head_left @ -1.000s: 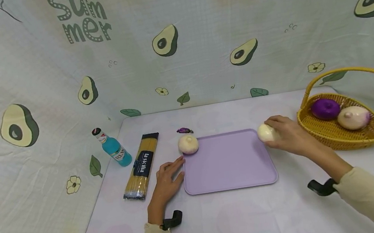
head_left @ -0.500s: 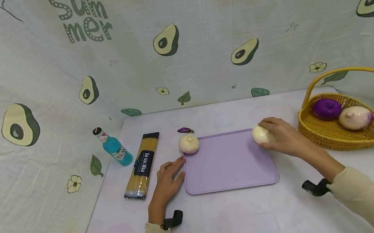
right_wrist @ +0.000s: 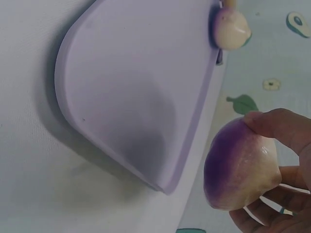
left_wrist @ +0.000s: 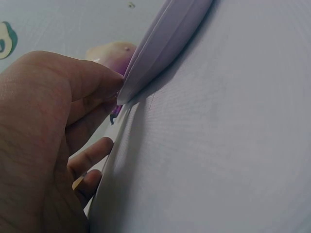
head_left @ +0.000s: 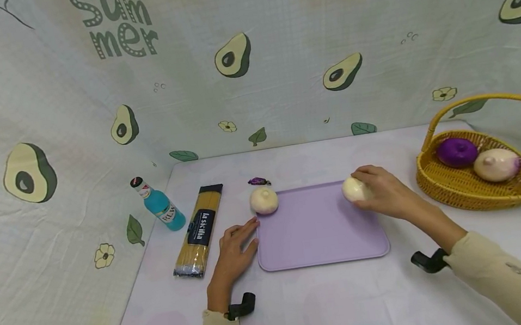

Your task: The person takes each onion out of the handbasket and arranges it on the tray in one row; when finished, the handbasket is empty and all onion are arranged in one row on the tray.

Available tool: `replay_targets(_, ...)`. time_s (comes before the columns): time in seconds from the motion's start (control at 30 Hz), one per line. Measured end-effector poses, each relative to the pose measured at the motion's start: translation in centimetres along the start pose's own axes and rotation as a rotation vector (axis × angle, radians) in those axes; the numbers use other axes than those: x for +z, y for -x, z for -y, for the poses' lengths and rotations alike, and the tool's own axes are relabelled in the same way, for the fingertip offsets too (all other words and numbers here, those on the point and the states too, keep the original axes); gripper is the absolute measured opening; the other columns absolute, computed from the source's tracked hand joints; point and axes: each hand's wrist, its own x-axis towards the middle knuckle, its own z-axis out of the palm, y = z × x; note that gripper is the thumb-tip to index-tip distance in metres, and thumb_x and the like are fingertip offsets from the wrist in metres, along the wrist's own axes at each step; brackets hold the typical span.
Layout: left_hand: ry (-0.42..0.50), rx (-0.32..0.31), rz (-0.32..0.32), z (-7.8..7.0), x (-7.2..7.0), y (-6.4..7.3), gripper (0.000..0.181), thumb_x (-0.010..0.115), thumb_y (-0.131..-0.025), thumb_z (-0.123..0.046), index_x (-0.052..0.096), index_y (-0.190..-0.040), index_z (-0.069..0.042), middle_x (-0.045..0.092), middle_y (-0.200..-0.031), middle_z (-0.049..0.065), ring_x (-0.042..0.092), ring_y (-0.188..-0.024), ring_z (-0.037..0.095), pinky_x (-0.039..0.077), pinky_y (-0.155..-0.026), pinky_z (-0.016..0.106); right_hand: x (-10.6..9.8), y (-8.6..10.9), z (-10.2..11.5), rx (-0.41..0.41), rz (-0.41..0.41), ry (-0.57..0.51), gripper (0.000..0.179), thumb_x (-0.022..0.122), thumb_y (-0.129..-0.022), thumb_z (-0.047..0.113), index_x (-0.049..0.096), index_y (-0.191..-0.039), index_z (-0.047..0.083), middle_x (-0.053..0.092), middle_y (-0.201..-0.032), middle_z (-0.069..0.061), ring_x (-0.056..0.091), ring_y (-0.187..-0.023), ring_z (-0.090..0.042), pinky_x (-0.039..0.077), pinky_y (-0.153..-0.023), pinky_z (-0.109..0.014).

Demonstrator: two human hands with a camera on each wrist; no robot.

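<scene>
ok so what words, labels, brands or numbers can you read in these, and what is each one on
"summer", split over two lines as "sum" and "mer": on the backdrop, upper left.
"mer": on the backdrop, upper right; the line above is cut off by the frame.
"la sicilia": on the dark label of the pasta pack.
Too small or blurred to read: the labels on the blue bottle and the print on the right sleeve.
No numbers legible.

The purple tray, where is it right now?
In the head view, the purple tray lies on the table, between the left hand at its left edge and the right hand, which holds a turnip near the tray's far right corner.
</scene>
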Motion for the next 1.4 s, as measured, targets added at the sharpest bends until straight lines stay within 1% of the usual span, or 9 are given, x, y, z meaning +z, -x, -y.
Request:
replay_targets(0.2,-0.008,0.007,-0.011,-0.1,-0.1,0.1,0.046,0.06,-0.1,-0.029,0.054,-0.146,-0.03,0.042,-0.154,-0.017,0.038,-0.133,0.021,0.024,-0.109,0.05,0.4,-0.3,0.4,0.009,0.013,0.003,0.066,0.082,-0.083,0.018,0.054,-0.135,-0.01,0.047,-0.14,-0.029,0.045,-0.125,-0.047,0.041,-0.098,-0.063)
replay_targets(0.37,-0.004,0.015,-0.016,-0.2,-0.2,0.1,0.046,0.06,-0.1,-0.028,0.055,-0.145,-0.028,0.043,-0.153,-0.014,0.039,-0.133,0.023,0.024,-0.109,0.051,0.9,-0.5,0.5,0.017,0.018,-0.005,0.065,0.082,-0.083,0.018,0.054,-0.136,-0.009,0.046,-0.141,-0.028,0.044,-0.125,-0.047,0.041,-0.097,-0.063)
replay_targets(0.57,0.003,0.028,-0.024,-0.3,-0.2,0.2,0.045,0.06,-0.1,-0.026,0.056,-0.145,-0.025,0.045,-0.153,-0.011,0.039,-0.132,0.025,0.026,-0.107,0.053,1.4,-0.8,0.6,0.006,0.018,-0.015,0.063,0.082,-0.082,0.018,0.056,-0.134,-0.008,0.048,-0.139,-0.026,0.045,-0.124,-0.046,0.042,-0.096,-0.062)
replay_targets(0.7,0.007,0.025,-0.016,-0.4,-0.3,0.1,0.045,0.06,-0.1,-0.026,0.055,-0.145,-0.026,0.045,-0.153,-0.011,0.039,-0.133,0.025,0.024,-0.108,0.052,1.7,-1.0,0.8,0.007,0.021,-0.019,0.063,0.082,-0.083,0.019,0.056,-0.134,-0.007,0.048,-0.14,-0.026,0.045,-0.125,-0.045,0.043,-0.096,-0.062)
replay_targets(0.97,0.004,0.025,-0.02,-0.2,-0.2,0.1,0.045,0.059,-0.1,-0.028,0.055,-0.145,-0.026,0.045,-0.153,-0.012,0.039,-0.132,0.023,0.026,-0.106,0.052,2.2,-1.3,1.2,0.026,0.034,-0.026,0.065,0.081,-0.083,0.019,0.055,-0.136,-0.007,0.047,-0.141,-0.026,0.045,-0.126,-0.045,0.043,-0.097,-0.062)
replay_targets(1.2,-0.003,0.051,-0.03,-0.2,-0.2,0.0,0.045,0.059,-0.1,-0.026,0.056,-0.145,-0.025,0.046,-0.153,-0.01,0.041,-0.132,0.026,0.027,-0.106,0.054,2.6,-1.7,1.3,0.003,0.029,-0.013,0.065,0.082,-0.082,0.019,0.055,-0.135,-0.008,0.049,-0.139,-0.026,0.046,-0.124,-0.044,0.044,-0.095,-0.06)
replay_targets(1.4,-0.006,0.044,-0.02,-0.3,-0.3,0.0,0.045,0.059,-0.1,-0.026,0.055,-0.145,-0.025,0.045,-0.153,-0.01,0.04,-0.132,0.026,0.026,-0.107,0.053,3.0,-1.9,1.3,0.0,0.032,-0.016,0.064,0.082,-0.082,0.018,0.055,-0.134,-0.007,0.049,-0.139,-0.026,0.047,-0.123,-0.044,0.045,-0.095,-0.06)
